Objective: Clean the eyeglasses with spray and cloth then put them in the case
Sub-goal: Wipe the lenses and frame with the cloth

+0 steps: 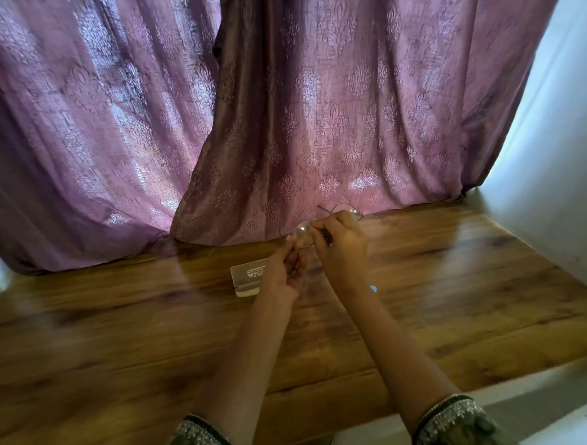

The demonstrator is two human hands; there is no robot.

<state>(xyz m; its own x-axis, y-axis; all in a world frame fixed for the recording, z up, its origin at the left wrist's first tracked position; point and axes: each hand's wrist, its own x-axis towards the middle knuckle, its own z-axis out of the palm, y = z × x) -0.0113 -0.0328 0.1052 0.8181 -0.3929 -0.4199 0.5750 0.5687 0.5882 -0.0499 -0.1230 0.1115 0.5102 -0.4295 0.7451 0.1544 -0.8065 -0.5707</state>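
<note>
Thin-rimmed eyeglasses [302, 234] are held up above the far part of the wooden table [123, 328]. My right hand [339, 244] grips them at the bridge, between the two round lenses. My left hand [287, 272] holds the rim of the nearer lens with its fingertips. A pale, closed eyeglass case [249, 277] with printed text lies on the table just left of my left hand, partly hidden by it. A small light-blue object [373, 288] peeks out beside my right forearm. No cloth shows.
A purple patterned curtain [281, 106] hangs behind the table and drapes onto its far edge. A white wall [555, 146] borders the table on the right. The table's near edge [491, 392] runs below my forearms.
</note>
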